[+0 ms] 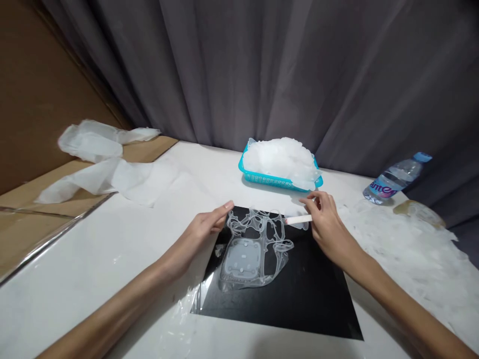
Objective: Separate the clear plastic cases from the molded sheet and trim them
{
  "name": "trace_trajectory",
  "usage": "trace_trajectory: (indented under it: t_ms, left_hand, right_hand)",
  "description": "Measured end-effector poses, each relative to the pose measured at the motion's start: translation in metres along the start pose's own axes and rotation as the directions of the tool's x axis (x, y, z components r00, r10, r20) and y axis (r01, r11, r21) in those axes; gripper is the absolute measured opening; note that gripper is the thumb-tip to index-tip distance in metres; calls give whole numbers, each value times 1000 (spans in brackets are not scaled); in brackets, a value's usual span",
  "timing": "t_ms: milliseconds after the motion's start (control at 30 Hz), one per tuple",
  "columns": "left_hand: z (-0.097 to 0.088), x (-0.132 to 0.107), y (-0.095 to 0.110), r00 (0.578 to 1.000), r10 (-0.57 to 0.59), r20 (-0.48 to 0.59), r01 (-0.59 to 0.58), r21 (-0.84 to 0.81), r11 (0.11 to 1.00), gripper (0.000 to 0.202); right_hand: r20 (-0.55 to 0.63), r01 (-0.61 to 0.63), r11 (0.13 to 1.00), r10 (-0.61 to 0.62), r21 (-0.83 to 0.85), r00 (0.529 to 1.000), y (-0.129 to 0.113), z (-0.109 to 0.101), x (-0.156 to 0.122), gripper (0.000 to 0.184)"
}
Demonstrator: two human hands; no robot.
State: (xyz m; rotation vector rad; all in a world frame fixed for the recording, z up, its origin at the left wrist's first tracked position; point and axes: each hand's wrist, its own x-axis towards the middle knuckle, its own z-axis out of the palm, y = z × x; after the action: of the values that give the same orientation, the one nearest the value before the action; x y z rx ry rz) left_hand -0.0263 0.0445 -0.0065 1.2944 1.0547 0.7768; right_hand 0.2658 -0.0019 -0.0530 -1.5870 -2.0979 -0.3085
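A clear, floppy plastic moulding [244,257] with curled, openwork edges lies on a black sheet [299,289]. It has a rounded-square panel at its left. My left hand [207,224] is at its upper left edge, thumb stretched forward and fingers curled in against the plastic; the exact grip is partly hidden. On the other side, my right hand [325,219] is closed around a slim white stick [298,219] with a reddish tip, which points left at the moulding's upper right part. A small translucent piece shows below the stick.
A turquoise basket [269,182] heaped with white translucent pieces stands behind the black sheet. At right are a tilted-looking water bottle [396,179] and a wide pile of translucent scraps [415,254]. Translucent sheets [97,179] lie over cardboard [22,224] at left. A grey curtain hangs behind.
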Motion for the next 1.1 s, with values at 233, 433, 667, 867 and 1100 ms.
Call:
trace_trajectory:
  t_ms: [233,433,667,867,1100]
  left_hand:
    - [-1,0,-15,990,119,71,-133,238,962,51]
    - [-8,7,-28,974,175,144,-222,451,865,35]
    - [-7,8,-34,984,104,146,-166,536,828,44]
    - [2,4,-39,984,84,160,-175,735,655,50]
    - [5,5,-46,978,44,202,-192,806,559,50]
  right_hand:
    - [270,-154,974,105,167,957,27,6,-4,28]
    - [223,32,998,-43,54,974,19,13,-3,8]
    - [-19,-45,999,45,-7,999,23,-14,22,14]
    - [-97,-105,990,114,91,989,56,-20,73,22]
    - [-32,38,995,-35,98,999,69,7,95,23]
